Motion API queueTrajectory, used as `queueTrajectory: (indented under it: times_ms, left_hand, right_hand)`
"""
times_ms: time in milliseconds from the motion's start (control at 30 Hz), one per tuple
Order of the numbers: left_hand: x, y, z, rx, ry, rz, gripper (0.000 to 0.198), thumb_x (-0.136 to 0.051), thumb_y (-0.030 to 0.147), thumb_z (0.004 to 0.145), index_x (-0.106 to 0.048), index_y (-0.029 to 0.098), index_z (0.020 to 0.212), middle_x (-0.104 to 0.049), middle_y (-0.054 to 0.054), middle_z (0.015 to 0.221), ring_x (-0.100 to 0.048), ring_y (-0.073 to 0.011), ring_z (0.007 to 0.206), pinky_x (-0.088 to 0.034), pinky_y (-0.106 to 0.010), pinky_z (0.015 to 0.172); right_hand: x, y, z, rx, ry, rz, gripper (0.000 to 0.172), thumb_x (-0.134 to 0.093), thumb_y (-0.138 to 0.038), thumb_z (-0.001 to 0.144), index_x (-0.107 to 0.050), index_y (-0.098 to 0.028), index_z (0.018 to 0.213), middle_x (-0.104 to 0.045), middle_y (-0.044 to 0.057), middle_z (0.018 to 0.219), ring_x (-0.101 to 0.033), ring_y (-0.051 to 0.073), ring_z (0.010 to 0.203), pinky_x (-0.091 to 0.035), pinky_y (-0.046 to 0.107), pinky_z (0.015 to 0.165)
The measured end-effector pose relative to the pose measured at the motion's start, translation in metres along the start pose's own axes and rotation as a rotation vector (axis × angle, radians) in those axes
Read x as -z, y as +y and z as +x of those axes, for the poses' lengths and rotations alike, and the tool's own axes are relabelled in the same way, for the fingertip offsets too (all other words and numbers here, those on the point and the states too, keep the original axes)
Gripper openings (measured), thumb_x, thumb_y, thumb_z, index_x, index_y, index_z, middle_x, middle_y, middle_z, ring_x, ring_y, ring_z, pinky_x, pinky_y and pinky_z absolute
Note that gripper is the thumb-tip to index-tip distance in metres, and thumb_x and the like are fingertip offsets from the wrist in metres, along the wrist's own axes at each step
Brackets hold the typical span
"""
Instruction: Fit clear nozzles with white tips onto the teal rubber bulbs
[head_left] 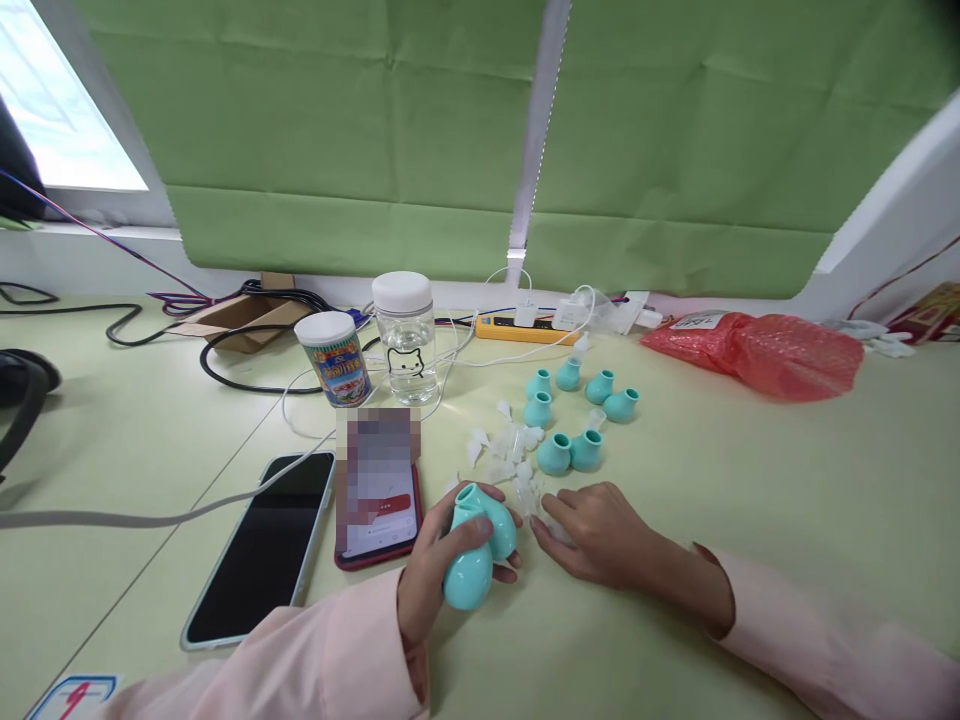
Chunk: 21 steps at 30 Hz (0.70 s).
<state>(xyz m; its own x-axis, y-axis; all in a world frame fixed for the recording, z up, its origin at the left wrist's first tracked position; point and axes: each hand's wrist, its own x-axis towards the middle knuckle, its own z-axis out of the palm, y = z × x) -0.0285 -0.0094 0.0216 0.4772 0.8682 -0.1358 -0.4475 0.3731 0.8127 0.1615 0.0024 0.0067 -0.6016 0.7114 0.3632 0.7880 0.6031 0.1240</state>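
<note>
My left hand (435, 575) is wrapped around a teal rubber part (474, 560) with a short open neck, held just above the pale green table (750, 480). Right beside it, my right hand (596, 530) rests on the table with its fingertips pinched on a small clear white piece (551, 525). More clear white pieces (506, 445) lie scattered just beyond my hands. Several more teal parts (574, 415) sit in a loose cluster behind them.
Two phones lie at the left: a dark one (262, 545) on a cable and a red-cased one (379, 495) with its screen lit. Behind stand a labelled can (334, 358) and a clear jar (405, 335). A power strip (525, 325), cables, a cardboard box (240, 320) and a red bag (757, 350) line the back.
</note>
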Motion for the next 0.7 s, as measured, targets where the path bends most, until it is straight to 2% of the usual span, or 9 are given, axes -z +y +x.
queueTrajectory:
  times_ms: [133,300,400,533,600,700]
  left_hand:
    - [0.001,-0.002,0.003,0.049,0.001,-0.068,0.024,-0.053,0.03,0.072,-0.05,0.016,0.09,-0.059,-0.005,0.078,-0.058,-0.0168,0.06,-0.048,-0.031,0.057]
    - [0.001,-0.003,0.003,0.036,0.011,-0.091,0.023,-0.049,0.031,0.075,-0.049,0.015,0.091,-0.059,-0.007,0.077,-0.057,-0.0173,0.061,-0.048,-0.031,0.054]
    - [0.0,-0.004,0.004,0.045,0.03,-0.089,0.024,-0.044,0.033,0.078,-0.048,0.014,0.093,-0.058,-0.006,0.074,-0.056,-0.0174,0.061,-0.049,-0.031,0.052]
    - [0.0,-0.006,0.006,0.095,0.039,-0.054,0.028,-0.04,0.037,0.079,-0.045,0.015,0.095,-0.054,-0.004,0.069,-0.055,-0.0186,0.057,-0.048,-0.031,0.044]
    - [-0.001,-0.007,0.007,0.101,0.024,-0.056,0.029,-0.042,0.039,0.078,-0.043,0.016,0.096,-0.053,-0.003,0.069,-0.055,-0.0192,0.058,-0.048,-0.032,0.044]
    - [-0.001,-0.01,0.007,0.087,-0.011,-0.049,0.034,-0.047,0.044,0.076,-0.043,0.018,0.098,-0.052,-0.003,0.072,-0.056,-0.0189,0.061,-0.049,-0.031,0.047]
  right_hand:
    - [-0.013,0.002,-0.003,0.051,0.109,-0.024,0.033,-0.035,-0.033,0.083,-0.053,-0.015,0.062,-0.052,0.002,0.051,-0.042,0.011,0.043,-0.014,0.026,0.043]
    - [-0.014,0.01,-0.003,0.128,0.228,-0.067,0.033,-0.038,-0.04,0.08,-0.055,-0.013,0.073,-0.055,0.004,0.059,-0.046,0.013,0.046,-0.022,0.025,0.042]
    - [-0.013,0.014,-0.004,0.161,0.331,-0.074,0.031,-0.043,-0.042,0.077,-0.055,-0.013,0.077,-0.058,0.006,0.067,-0.05,0.014,0.053,-0.031,0.026,0.048]
    - [-0.011,0.018,-0.006,0.16,0.396,-0.085,0.029,-0.048,-0.041,0.073,-0.052,-0.014,0.084,-0.058,0.009,0.08,-0.053,0.018,0.064,-0.037,0.033,0.059]
    - [-0.006,0.017,-0.005,0.199,0.457,-0.03,0.032,-0.051,-0.04,0.071,-0.048,-0.016,0.092,-0.055,0.01,0.088,-0.053,0.022,0.074,-0.039,0.038,0.064]
    - [0.008,0.007,-0.001,0.299,0.468,0.186,0.054,-0.055,-0.04,0.068,-0.035,-0.019,0.113,-0.043,0.014,0.112,-0.044,0.03,0.101,-0.038,0.046,0.077]
